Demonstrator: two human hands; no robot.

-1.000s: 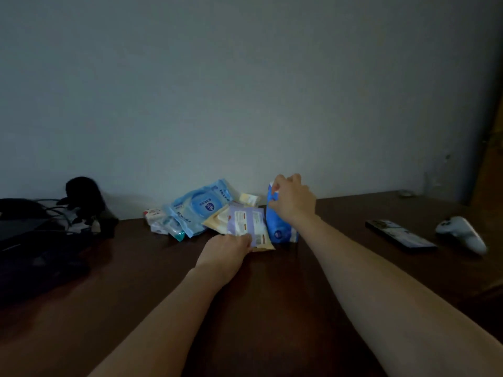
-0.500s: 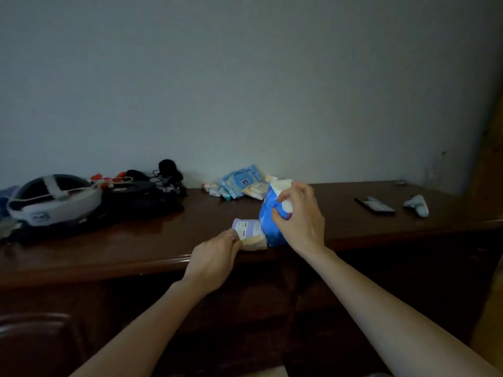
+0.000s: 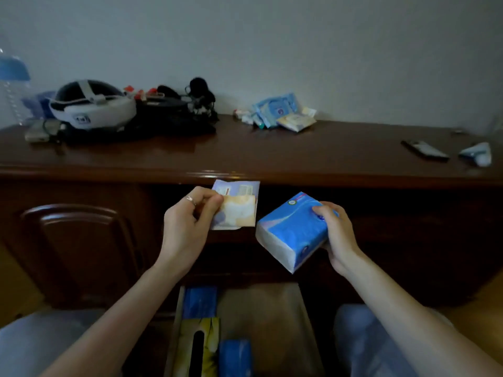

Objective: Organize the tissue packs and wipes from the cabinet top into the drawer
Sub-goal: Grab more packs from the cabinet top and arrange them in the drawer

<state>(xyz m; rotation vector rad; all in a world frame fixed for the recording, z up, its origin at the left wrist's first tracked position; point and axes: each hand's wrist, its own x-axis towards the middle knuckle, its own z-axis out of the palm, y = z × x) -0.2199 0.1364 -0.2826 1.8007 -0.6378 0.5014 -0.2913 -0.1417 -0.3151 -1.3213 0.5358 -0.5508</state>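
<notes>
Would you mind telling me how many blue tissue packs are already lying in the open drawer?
2 that I can see: one blue pack at the drawer's back left, another blue pack nearer the front, beside the yellow tissue box. More may be hidden below the frame edge.

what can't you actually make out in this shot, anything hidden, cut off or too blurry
Head view only:
- Open drawer: its near end is cut off by the bottom edge.
- Print on the flat wipes packs: too small, and the left hand covers one side.
- Blue tissue pack: its far end is hidden under the right hand.
- Pile of packs on the cabinet top: too small and dim to count.
</notes>
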